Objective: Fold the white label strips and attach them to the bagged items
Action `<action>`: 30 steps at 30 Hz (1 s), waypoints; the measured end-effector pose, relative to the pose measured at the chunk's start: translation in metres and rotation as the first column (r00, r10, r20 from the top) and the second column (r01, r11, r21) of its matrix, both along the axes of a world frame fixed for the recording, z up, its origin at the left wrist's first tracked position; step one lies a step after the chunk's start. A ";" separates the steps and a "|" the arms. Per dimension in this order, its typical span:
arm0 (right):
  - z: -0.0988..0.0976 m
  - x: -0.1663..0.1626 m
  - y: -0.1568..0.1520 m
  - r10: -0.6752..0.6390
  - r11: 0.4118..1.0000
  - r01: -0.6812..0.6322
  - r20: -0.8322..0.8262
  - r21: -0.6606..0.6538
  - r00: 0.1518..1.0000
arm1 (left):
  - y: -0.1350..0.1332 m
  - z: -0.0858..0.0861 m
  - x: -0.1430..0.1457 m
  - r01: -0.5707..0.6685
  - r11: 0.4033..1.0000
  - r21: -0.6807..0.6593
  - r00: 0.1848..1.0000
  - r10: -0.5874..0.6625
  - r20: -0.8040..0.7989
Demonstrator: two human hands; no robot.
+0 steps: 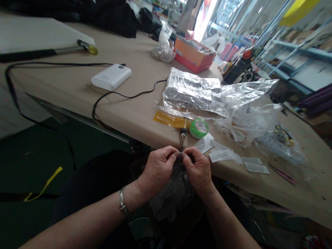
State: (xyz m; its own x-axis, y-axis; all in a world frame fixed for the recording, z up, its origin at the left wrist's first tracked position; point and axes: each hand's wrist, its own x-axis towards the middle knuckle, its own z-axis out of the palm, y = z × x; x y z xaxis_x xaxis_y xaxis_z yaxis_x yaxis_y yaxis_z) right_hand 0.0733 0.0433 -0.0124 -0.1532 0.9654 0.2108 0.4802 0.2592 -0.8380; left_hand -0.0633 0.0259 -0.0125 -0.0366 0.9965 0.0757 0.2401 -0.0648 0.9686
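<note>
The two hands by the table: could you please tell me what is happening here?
The left hand and right hand meet just in front of the table, pinching a small dark piece that is too small to identify. Beyond them lies a slender tool, one end toward the hands. A green-rimmed roll and white slips lie to its right; a white power bank sits farther left.

Slants the bare left forearm (96, 217) up from the lower left and the right forearm (231, 224) up from the lower right, converging in the centre. Holds the left hand (159, 166) and right hand (199, 169) just beside each other, roughly level, with backs facing up and outward. Pinches bent fingers (169, 149) against thumb (172, 159) on each, tips nearly meeting in the middle.
</note>
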 end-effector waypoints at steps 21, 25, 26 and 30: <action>0.045 0.034 0.013 -0.097 0.908 -0.069 0.367 0.413 0.925 | -0.017 -0.020 -0.016 -0.002 0.993 -0.120 0.996 0.013 0.089; 0.052 0.038 0.050 -0.225 0.861 -0.131 0.598 0.492 0.770 | -0.015 -0.028 -0.020 -0.027 0.990 -0.137 0.999 0.033 0.038; 0.051 0.038 0.055 -0.222 0.868 -0.145 0.632 0.476 0.742 | -0.016 -0.029 -0.020 -0.024 0.990 -0.139 0.999 0.028 0.023; 0.042 0.048 0.054 -0.205 0.853 -0.122 0.542 0.507 0.815 | -0.020 -0.031 -0.018 -0.015 0.989 -0.146 1.000 0.015 -0.004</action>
